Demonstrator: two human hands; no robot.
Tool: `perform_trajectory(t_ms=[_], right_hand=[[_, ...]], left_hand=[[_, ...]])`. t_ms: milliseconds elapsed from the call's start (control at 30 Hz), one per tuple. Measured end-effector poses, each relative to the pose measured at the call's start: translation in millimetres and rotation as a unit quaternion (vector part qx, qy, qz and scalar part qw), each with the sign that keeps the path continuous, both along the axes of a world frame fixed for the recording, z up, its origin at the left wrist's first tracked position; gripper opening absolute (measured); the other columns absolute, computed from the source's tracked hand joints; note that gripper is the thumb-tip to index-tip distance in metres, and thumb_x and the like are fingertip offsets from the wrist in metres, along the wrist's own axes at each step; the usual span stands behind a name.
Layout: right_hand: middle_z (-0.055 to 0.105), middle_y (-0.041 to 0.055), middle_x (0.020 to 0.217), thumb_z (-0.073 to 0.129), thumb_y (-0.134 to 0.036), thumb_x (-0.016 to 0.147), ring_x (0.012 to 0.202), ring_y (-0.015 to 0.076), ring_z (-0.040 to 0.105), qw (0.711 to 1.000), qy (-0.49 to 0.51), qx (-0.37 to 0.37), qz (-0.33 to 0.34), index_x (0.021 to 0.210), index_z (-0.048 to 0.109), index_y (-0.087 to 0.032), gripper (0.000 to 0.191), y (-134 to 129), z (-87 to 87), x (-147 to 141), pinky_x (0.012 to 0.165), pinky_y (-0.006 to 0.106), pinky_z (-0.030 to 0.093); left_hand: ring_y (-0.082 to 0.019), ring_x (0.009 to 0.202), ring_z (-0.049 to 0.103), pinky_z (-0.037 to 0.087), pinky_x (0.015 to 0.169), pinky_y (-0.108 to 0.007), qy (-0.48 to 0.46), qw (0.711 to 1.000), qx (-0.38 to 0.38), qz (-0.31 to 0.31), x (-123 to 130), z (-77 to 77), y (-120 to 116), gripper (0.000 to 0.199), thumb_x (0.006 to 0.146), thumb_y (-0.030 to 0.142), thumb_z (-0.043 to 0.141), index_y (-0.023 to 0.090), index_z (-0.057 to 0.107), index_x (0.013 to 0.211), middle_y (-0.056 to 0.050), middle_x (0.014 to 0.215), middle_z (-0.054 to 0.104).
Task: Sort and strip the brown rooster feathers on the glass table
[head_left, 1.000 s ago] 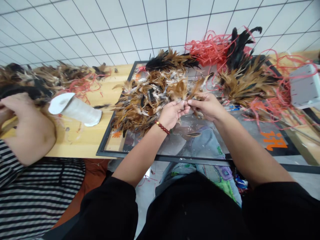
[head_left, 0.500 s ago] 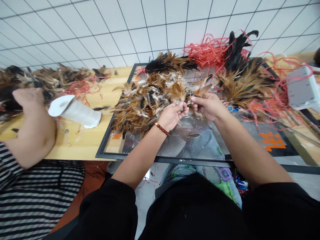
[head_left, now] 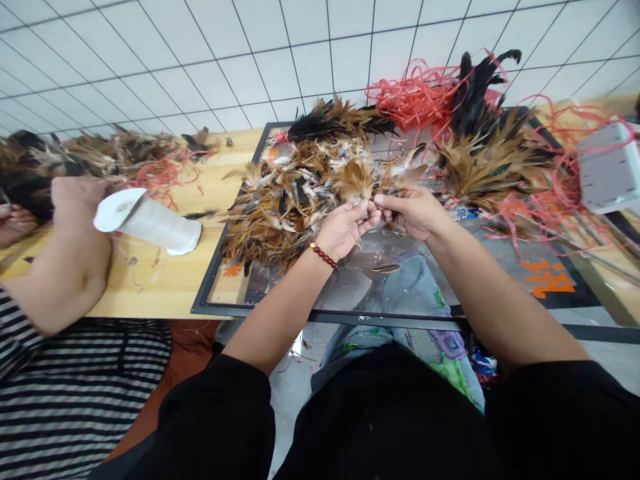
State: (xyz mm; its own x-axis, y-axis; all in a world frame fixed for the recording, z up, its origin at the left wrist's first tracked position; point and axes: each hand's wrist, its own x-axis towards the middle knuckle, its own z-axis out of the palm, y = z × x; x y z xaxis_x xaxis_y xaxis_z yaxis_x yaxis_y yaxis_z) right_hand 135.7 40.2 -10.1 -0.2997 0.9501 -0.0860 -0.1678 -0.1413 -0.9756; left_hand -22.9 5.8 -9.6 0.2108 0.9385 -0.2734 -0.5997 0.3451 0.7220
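Note:
My left hand (head_left: 345, 231), with a dark red bead bracelet (head_left: 324, 256) at its wrist, pinches the pale base of a small brown feather bunch (head_left: 356, 177). Touching or nearly touching its fingertips is my right hand (head_left: 413, 212), whose thumb and fingers are closed at a feather's base; brown feathers (head_left: 407, 175) fan out just above it. Both hands are over a black-framed glass panel (head_left: 340, 283). A large pile of loose brown and black feathers (head_left: 280, 220) lies on the panel left of my hands.
Behind lie a dark feather bundle (head_left: 335, 123) and tangled red ribbon (head_left: 417, 97). More feathers (head_left: 493, 163), blue-handled snips (head_left: 466, 214) and a white box (head_left: 609, 167) are on the right. Leftward are a white roll (head_left: 150, 220) and another person's arm (head_left: 75, 253).
My right hand has moved slightly left, so the fingertips of both hands are closer together. The other person's second hand now shows at the left edge.

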Motion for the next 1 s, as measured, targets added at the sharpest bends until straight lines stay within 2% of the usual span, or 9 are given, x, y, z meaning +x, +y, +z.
perform_trajectory(t_ms=[200, 300, 467, 567, 700, 833, 1000], right_hand=[[0.056, -0.0045, 0.059, 0.099, -0.037, 0.049, 0.051, 0.0049, 0.043, 0.998, 0.058, -0.004, -0.015, 0.069, 0.063, -0.016, 0.046, -2.1, 3.2, -2.4, 0.045, 0.022, 0.033], [0.058, -0.0036, 0.059, 0.099, -0.038, 0.048, 0.049, 0.0040, 0.041, 0.998, 0.056, 0.003, -0.014, 0.069, 0.065, -0.015, 0.046, -2.6, 1.9, -3.4, 0.042, 0.021, 0.028], [0.065, -0.0005, 0.063, 0.099, -0.033, 0.046, 0.050, 0.0036, 0.042, 0.994, 0.067, -0.081, 0.024, 0.072, 0.070, -0.012, 0.044, -2.7, 1.4, -4.6, 0.042, 0.019, 0.031], [0.062, -0.0024, 0.059, 0.099, -0.027, 0.046, 0.050, 0.0031, 0.041, 0.989, 0.098, -0.112, 0.009, 0.074, 0.071, -0.012, 0.042, -1.5, 3.7, -4.5, 0.044, 0.018, 0.033], [0.056, -0.0048, 0.056, 0.097, -0.024, 0.050, 0.050, 0.0026, 0.038, 0.988, 0.113, -0.103, -0.015, 0.075, 0.071, -0.013, 0.038, 0.1, 3.6, -3.8, 0.044, 0.017, 0.033], [0.059, -0.0028, 0.057, 0.096, -0.027, 0.053, 0.049, 0.0035, 0.035, 0.994, 0.078, -0.081, 0.009, 0.071, 0.070, -0.014, 0.034, -1.1, 1.1, -4.1, 0.042, 0.019, 0.028], [0.058, -0.0043, 0.056, 0.098, -0.032, 0.047, 0.048, 0.0033, 0.037, 0.994, 0.084, -0.075, -0.004, 0.071, 0.068, -0.015, 0.043, -2.6, 2.2, -6.3, 0.044, 0.019, 0.030]], left_hand=[[-0.009, 0.071, 0.068, 0.054, 0.083, -0.026, 0.008, 1.000, -0.001, 0.024, -1.3, -1.5, -0.2, 0.020, 0.094, 0.008, 0.059, 0.011, 0.068, 0.077, -0.002, 0.075, 0.070], [-0.009, 0.070, 0.067, 0.053, 0.081, -0.026, 0.015, 1.000, 0.000, 0.004, -1.1, -1.4, -0.8, 0.017, 0.093, 0.008, 0.061, 0.011, 0.069, 0.078, -0.002, 0.076, 0.071], [-0.008, 0.069, 0.064, 0.050, 0.077, -0.023, 0.030, 1.000, 0.004, 0.005, 0.3, -3.8, -0.3, 0.011, 0.087, 0.008, 0.069, 0.011, 0.070, 0.077, -0.001, 0.072, 0.070], [-0.008, 0.069, 0.063, 0.049, 0.079, -0.023, 0.026, 0.999, -0.007, 0.018, 0.4, -5.3, 0.8, 0.012, 0.087, 0.007, 0.068, 0.011, 0.071, 0.076, -0.002, 0.074, 0.071], [-0.009, 0.072, 0.064, 0.050, 0.081, -0.025, 0.018, 1.000, -0.006, 0.021, 0.3, -4.7, 1.2, 0.013, 0.088, 0.008, 0.068, 0.011, 0.071, 0.076, -0.003, 0.076, 0.071], [-0.009, 0.072, 0.065, 0.050, 0.081, -0.026, 0.014, 1.000, 0.008, 0.024, 1.4, -4.6, 1.1, 0.017, 0.090, 0.007, 0.064, 0.010, 0.072, 0.076, -0.003, 0.074, 0.070], [-0.009, 0.070, 0.065, 0.051, 0.082, -0.026, 0.025, 0.999, 0.004, 0.025, 2.1, -5.6, 1.2, 0.015, 0.088, 0.007, 0.066, 0.010, 0.071, 0.075, -0.002, 0.073, 0.071]])
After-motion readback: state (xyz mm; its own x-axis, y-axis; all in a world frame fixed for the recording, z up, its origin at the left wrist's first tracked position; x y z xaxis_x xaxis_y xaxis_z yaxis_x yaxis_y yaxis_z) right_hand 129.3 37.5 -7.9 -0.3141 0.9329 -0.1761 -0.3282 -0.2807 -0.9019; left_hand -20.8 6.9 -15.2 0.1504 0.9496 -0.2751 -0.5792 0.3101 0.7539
